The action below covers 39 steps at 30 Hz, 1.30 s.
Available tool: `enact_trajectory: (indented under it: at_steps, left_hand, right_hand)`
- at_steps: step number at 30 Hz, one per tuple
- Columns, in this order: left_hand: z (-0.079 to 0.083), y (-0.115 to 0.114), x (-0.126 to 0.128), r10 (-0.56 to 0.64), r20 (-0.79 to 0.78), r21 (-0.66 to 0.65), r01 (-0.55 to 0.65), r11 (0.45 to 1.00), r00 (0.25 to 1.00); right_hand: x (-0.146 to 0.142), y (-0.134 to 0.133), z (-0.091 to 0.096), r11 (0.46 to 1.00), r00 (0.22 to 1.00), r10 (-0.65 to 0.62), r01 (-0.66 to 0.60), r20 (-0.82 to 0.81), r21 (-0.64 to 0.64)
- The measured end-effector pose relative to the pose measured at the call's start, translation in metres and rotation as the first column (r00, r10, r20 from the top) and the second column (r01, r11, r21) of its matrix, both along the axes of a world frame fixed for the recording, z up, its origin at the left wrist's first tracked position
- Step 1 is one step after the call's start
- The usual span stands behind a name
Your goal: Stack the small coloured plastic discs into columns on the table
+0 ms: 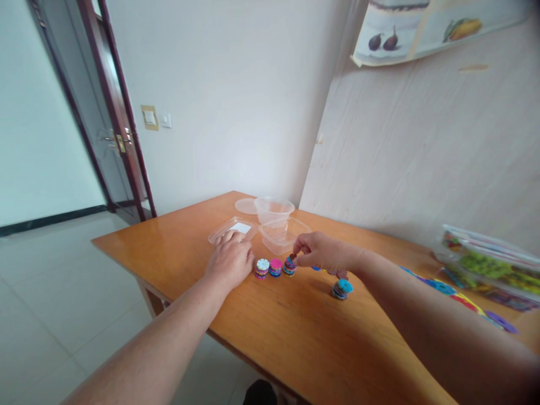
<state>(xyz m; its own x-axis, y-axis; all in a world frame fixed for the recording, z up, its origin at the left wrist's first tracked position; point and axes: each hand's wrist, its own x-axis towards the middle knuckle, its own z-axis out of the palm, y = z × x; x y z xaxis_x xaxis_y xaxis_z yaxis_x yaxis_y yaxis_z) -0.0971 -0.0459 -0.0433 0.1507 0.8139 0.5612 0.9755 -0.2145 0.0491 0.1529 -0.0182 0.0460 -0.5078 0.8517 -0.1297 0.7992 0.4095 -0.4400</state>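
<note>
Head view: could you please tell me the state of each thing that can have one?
Left hand: palm down on the table, holding nothing.
Right hand: pinching a disc over the rightmost stack of the row.
Round tub: open, with its lid lying beside it.
Lone stack: upright, untouched.
Door: open.

Wooden worktop: small stacks of coloured discs, clear plastic containers, loose discs, a filled clear pouch.
</note>
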Motion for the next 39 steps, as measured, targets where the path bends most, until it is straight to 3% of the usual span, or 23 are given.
enact_trajectory:
  at_steps: [6,10,15,23,29,36,39]
  left_hand:
    - [0.0,0.0,0.001,-0.007,0.012,0.006,0.007,1.0,1.0]
    - [-0.001,0.001,0.001,-0.012,0.009,0.011,0.012,1.0,1.0]
    - [-0.001,0.001,-0.001,-0.009,-0.007,0.018,0.009,1.0,1.0]
    - [0.0,0.001,-0.001,-0.01,-0.005,0.0,0.01,1.0,1.0]
    - [0.0,0.0,-0.001,-0.009,0.005,-0.004,0.009,1.0,1.0]
    - [0.0,0.0,-0.001,-0.009,0.02,-0.017,0.009,1.0,1.0]
    - [0.0,0.0,0.0,0.001,0.001,-0.013,-0.001,1.0,1.0]
  right_hand:
    - [0.006,0.006,-0.005,0.998,0.997,-0.062,0.062,-0.039,0.002]
    - [0.023,0.017,-0.011,0.983,0.986,-0.156,0.161,0.051,-0.091]
    - [0.041,0.031,-0.024,0.979,0.979,-0.093,0.123,0.183,-0.163]
    - [0.047,0.046,-0.041,0.955,0.974,-0.141,0.182,0.178,-0.234]
    - [0.046,0.037,-0.037,0.989,0.979,-0.065,0.089,0.194,-0.114]
    - [0.04,0.026,-0.023,0.969,0.985,-0.169,0.172,0.033,-0.175]
    - [0.029,0.018,-0.012,0.988,0.992,-0.124,0.123,-0.004,-0.09]
